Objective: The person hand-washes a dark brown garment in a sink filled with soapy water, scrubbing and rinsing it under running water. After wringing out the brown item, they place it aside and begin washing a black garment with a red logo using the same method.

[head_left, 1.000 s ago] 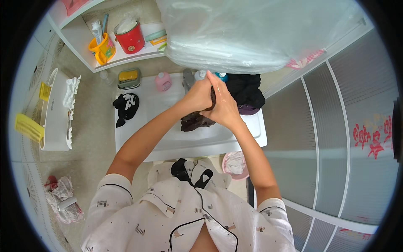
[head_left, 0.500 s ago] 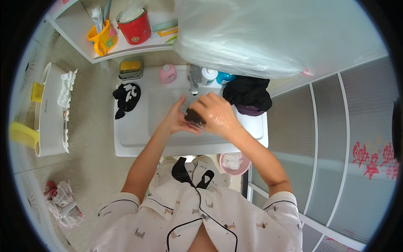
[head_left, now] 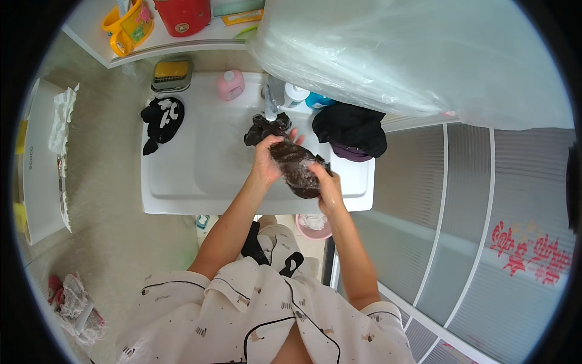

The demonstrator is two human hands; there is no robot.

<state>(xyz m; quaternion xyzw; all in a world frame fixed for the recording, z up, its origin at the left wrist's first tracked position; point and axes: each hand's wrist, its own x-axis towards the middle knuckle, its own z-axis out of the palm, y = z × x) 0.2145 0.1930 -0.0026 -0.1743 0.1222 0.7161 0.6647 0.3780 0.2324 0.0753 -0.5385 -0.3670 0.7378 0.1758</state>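
A wet dark brown cloth [head_left: 298, 173] is stretched between my two hands over the right half of the white sink [head_left: 212, 170]. My left hand [head_left: 267, 159] grips its left end. Around its right end my right hand [head_left: 327, 188] is closed, the thumb lying on top. White suds streak the cloth, and its exact kind does not show. Another dark, wet piece [head_left: 267, 127] lies in the basin under the faucet [head_left: 271, 103], just beyond my left hand; I cannot tell if the two pieces are joined.
A black-and-white cloth [head_left: 162, 124] lies on the sink's left rim, black clothing [head_left: 351, 130] on its right. Along the back stand a soap dish [head_left: 171, 76], a pink bottle [head_left: 231, 85], a white pump bottle [head_left: 295, 94] and a blue bottle [head_left: 318, 100]. Plastic sheeting [head_left: 400, 54] hangs at upper right.
The brown cloth, bunched small in my right hand before, is now spread between both hands. A dark wet piece now shows under the faucet. The view has shifted, moving the sink up and left.
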